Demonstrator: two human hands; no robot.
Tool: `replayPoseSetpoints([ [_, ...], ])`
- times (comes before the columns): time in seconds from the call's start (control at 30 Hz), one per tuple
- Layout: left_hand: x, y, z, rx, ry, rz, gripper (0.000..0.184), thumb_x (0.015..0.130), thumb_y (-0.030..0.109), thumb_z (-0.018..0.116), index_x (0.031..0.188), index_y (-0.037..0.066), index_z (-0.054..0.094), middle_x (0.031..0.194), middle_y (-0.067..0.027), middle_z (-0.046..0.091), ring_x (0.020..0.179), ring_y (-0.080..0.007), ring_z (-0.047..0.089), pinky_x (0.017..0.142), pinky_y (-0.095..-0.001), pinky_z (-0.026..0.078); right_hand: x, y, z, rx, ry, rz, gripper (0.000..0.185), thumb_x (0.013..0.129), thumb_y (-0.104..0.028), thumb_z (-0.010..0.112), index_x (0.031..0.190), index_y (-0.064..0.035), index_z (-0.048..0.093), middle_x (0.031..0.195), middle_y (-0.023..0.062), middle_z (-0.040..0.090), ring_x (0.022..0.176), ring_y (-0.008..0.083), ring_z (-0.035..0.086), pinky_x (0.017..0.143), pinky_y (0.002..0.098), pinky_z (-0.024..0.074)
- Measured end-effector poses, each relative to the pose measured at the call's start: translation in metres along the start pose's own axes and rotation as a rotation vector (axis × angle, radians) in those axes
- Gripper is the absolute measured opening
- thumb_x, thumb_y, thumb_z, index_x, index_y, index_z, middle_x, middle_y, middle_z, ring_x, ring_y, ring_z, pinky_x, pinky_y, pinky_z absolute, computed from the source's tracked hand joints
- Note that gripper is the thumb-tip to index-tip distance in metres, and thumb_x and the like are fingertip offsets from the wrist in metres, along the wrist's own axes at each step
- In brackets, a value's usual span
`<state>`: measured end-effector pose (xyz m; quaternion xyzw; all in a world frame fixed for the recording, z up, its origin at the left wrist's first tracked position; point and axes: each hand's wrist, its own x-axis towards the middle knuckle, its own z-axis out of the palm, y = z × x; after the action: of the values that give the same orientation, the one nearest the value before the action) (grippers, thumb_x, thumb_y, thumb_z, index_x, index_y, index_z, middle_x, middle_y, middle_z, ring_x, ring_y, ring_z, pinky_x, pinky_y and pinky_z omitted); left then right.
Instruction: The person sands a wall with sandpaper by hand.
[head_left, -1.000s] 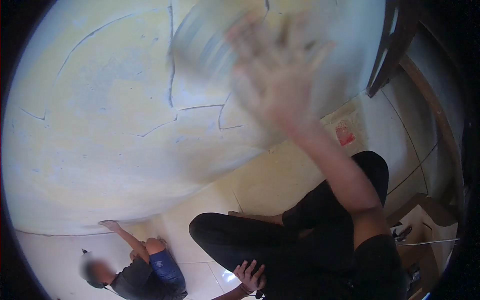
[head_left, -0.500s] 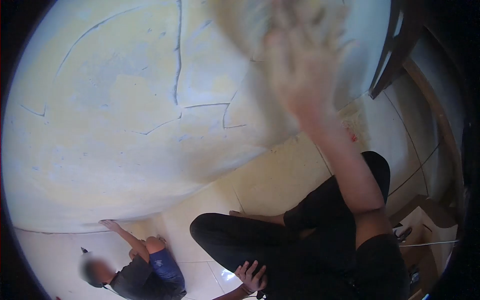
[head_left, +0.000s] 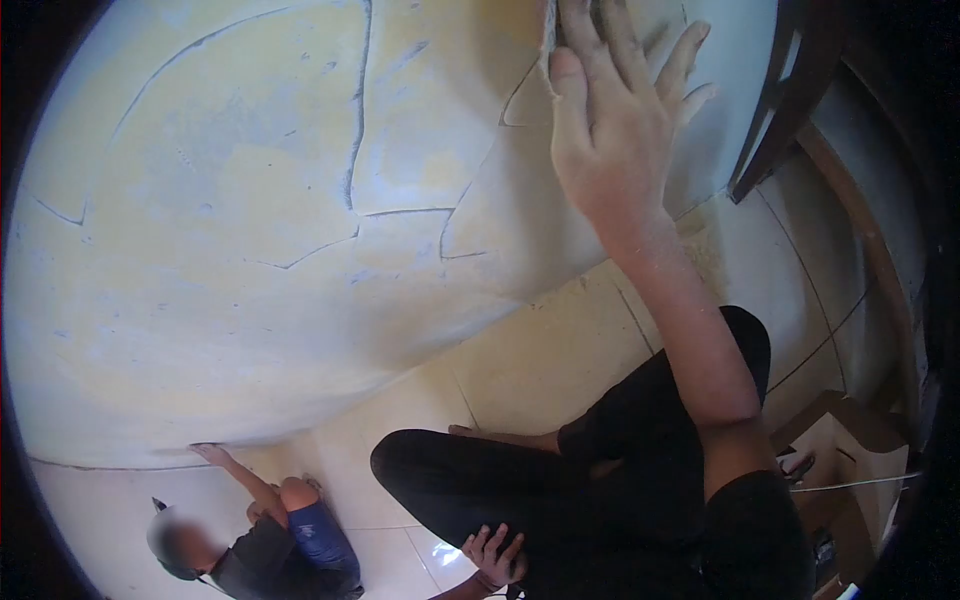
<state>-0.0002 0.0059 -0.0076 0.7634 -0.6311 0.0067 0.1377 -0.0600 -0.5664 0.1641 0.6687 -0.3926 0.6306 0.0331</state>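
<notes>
My right hand (head_left: 620, 130), dusty and with its fingers spread, presses against the patchy white-and-yellow wall (head_left: 250, 200). Under its thumb and fingers is a sheet of sandpaper (head_left: 548, 45); only its pale, rough edge shows, and the rest is hidden by the hand or cut off at the top. Resting on my dark-clothed leg (head_left: 460, 470) is my left hand (head_left: 495, 553), its fingers apart and holding nothing.
Another person (head_left: 270, 540) sits low at the bottom left, one hand touching the wall's base. An open cardboard box (head_left: 850, 450) with cables stands at lower right. Dark door frame (head_left: 780, 100) borders the wall; pale tiles (head_left: 540, 350) cover the floor.
My right hand was blurred by motion higher on the wall and now shows sharply, slightly lower. My left hand stays on my leg. The view has shifted slightly.
</notes>
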Motion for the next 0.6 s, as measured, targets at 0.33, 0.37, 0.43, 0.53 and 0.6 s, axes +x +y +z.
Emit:
replayPoseSetpoints([
  [0.33,0.003,-0.001,-0.006,0.038,-0.077,0.039,0.038,0.074,0.033,0.058,0.111,0.024,0.067,0.127,-0.0052,0.057,0.125,-0.0295,0.042,0.100,-0.0471,0.027,-0.022,0.001,0.006,0.044,-0.031,-0.091,0.047,0.091,-0.037,0.052,0.137,-0.0273,0.051,0.151,0.0001,0.035,0.137,0.0534,0.018,0.095,0.0812,0.0063],
  [0.37,0.001,-0.002,-0.005,0.040,-0.077,0.056,0.039,0.073,0.032,0.059,0.110,0.022,0.067,0.128,-0.0068,0.056,0.125,-0.0310,0.042,0.099,-0.0491,0.027,-0.012,0.008,0.006,0.074,0.091,-0.019,0.048,0.090,-0.039,0.053,0.137,-0.0285,0.051,0.151,-0.0016,0.035,0.137,0.0531,0.018,0.092,0.0832,0.0052],
  [0.43,0.000,-0.004,-0.004,0.035,-0.074,0.086,0.041,0.071,0.031,0.061,0.110,0.019,0.067,0.131,-0.0100,0.053,0.125,-0.0340,0.040,0.097,-0.0532,0.028,-0.013,0.001,0.005,0.031,0.062,0.035,0.046,0.090,-0.039,0.053,0.135,-0.0283,0.053,0.149,-0.0012,0.038,0.137,0.0528,0.018,0.092,0.0833,0.0047],
  [0.53,0.000,-0.006,-0.001,0.005,-0.039,0.076,0.039,0.073,0.030,0.060,0.110,0.018,0.067,0.129,-0.0102,0.054,0.126,-0.0338,0.040,0.097,-0.0526,0.027,-0.048,-0.041,0.001,0.018,-0.190,-0.076,0.043,0.091,-0.036,0.052,0.133,-0.0249,0.054,0.147,0.0027,0.042,0.137,0.0534,0.018,0.097,0.0796,0.0062],
  [0.6,0.004,-0.003,-0.003,0.015,-0.058,0.087,0.038,0.074,0.030,0.060,0.109,0.018,0.067,0.128,-0.0105,0.055,0.126,-0.0338,0.040,0.098,-0.0521,0.027,-0.056,-0.048,-0.003,0.031,-0.297,-0.165,0.042,0.092,-0.034,0.050,0.133,-0.0227,0.055,0.146,0.0056,0.043,0.137,0.0542,0.018,0.100,0.0770,0.0075],
])
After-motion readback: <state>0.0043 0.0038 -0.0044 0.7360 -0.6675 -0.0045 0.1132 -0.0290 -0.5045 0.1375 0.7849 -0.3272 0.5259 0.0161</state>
